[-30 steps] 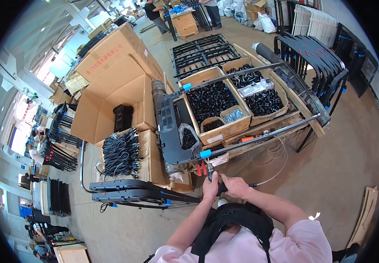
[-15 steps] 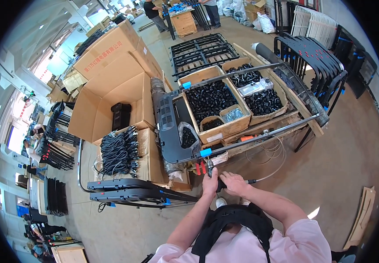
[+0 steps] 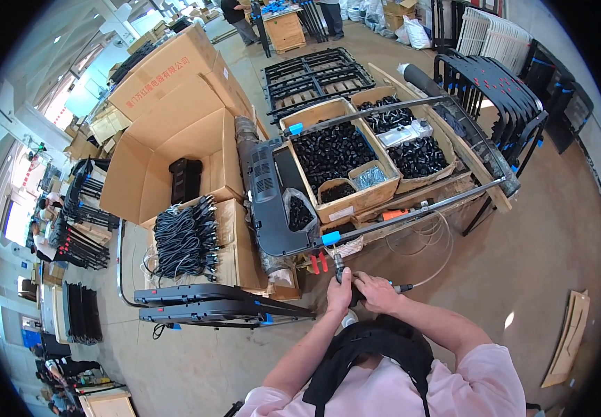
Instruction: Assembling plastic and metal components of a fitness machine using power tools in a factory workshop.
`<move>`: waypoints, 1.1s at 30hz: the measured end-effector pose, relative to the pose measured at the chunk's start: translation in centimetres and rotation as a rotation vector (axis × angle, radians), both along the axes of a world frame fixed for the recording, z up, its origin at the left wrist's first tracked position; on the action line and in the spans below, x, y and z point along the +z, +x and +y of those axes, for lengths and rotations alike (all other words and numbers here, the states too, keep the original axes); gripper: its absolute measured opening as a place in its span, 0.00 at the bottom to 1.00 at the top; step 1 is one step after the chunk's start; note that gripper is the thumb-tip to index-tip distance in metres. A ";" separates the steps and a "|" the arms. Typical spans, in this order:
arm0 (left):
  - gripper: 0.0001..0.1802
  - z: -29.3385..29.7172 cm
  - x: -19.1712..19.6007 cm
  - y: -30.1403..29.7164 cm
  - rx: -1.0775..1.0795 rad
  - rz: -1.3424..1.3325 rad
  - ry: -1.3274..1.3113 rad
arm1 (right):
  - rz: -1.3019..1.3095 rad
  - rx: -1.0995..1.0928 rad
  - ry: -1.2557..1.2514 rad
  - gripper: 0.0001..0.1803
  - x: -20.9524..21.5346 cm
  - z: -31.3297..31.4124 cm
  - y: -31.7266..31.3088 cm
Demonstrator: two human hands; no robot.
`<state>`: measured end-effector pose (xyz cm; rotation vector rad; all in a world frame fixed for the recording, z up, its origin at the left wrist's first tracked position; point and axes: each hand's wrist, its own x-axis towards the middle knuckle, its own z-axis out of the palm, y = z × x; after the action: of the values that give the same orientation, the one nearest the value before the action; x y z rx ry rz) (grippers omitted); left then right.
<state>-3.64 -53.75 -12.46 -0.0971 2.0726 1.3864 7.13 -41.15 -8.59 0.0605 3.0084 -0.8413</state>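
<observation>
A: Identify the item in work and state its location.
B: A dark handheld power tool with a grey cylindrical nose [image 3: 339, 265]. It is in front of the person's torso, at the near corner of a black tubular metal frame [image 3: 453, 200]. Contact between nose and frame cannot be told.

A: State the condition of each hand.
B: The left hand [image 3: 339, 293] is clamped on the tool, directly behind the nose. The right hand [image 3: 378, 295] is clamped on its rear part. The two hands are side by side.

A: What connects to the tool?
B: A thin pale hose [image 3: 427, 281] runs from the rear, past the right hand, and loops beneath the frame.

A: List the parts at the frame.
B: A blue wrap [image 3: 331, 238] encloses its near corner tube. A dark grey vented plastic panel [image 3: 269, 215] occupies its left end. Two red bar-shaped handles [image 3: 320, 263] are near the nose, to its left.

A: And farther out?
B: An open brown cardboard carton of small black parts [image 3: 356, 203] is within the frame's outline; silver screws [image 3: 368, 178] fill one compartment. To the left, a bundle of black cables [image 3: 187, 240] lies on a brown cardboard box [image 3: 243, 257]. Stacked black units with tubular legs [image 3: 196, 306] are in front of that box.
</observation>
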 end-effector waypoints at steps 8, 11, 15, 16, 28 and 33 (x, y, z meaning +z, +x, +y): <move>0.30 -0.7 -1.0 0.9 -0.041 -0.009 0.029 | -0.026 -0.023 -0.030 0.35 0.9 -0.6 0.7; 0.25 -1.2 -0.8 1.1 -0.039 -0.022 0.158 | 0.018 -0.049 -0.039 0.33 0.6 -0.9 0.8; 0.29 -1.7 -2.5 2.8 -0.083 -0.119 0.147 | 0.005 -0.037 -0.001 0.36 0.6 0.6 2.7; 0.30 -1.0 -1.8 2.9 -0.142 -0.144 0.122 | -0.049 -0.021 -0.051 0.38 0.5 1.6 3.6; 0.13 29.4 9.3 -5.7 -0.886 0.636 0.228 | -0.276 -0.821 -0.091 0.40 0.6 25.7 15.0; 0.11 45.5 1.0 -10.6 -0.810 0.805 0.041 | -0.219 -0.951 -0.170 0.40 -3.5 38.0 10.0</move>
<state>-14.26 -8.28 -11.47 1.3574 2.2369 0.9969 17.14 -3.11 -12.11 1.5327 2.5827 -1.0049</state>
